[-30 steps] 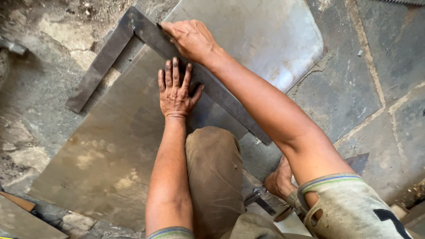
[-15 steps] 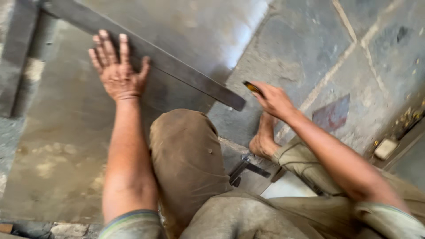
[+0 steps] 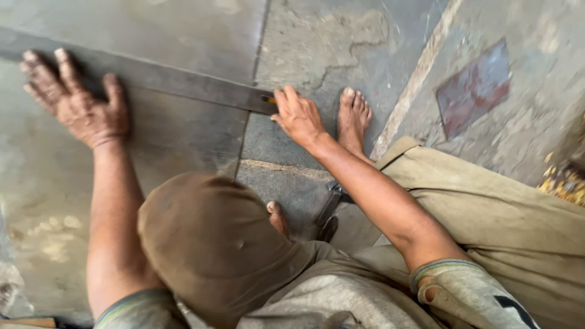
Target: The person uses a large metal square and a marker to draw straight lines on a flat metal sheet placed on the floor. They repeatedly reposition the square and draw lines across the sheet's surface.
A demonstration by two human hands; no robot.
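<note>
One view, from the head camera, shows both hands on the same long piece of metal. The dark flat steel bar (image 3: 183,82) lies across a grey metal sheet (image 3: 183,30), its long axis running from beyond the upper left edge of the picture down and to the right, where its end stops at the sheet's edge. The left hand (image 3: 76,103) lies flat and spread, fingers (image 3: 61,67) fully extended and apart, their tips reaching onto the bar while the palm rests on the sheet just below it; it grips nothing and only presses down. The right hand (image 3: 298,116) sits at the bar's right end, fingers curled loosely and touching that end, with a small yellowish object (image 3: 269,99) showing just left of the fingertips; whether the fingers pinch it or merely rest beside it cannot be told. So the bar stretches leftward from the right fingers and rightward from the left fingers, spanning the gap between them, with the right hand nearer its free end. A bare foot (image 3: 353,119) stands just right of the right hand on the stone floor (image 3: 365,36), and a bent knee in brown cloth (image 3: 207,244) fills the space below the hands.
</note>
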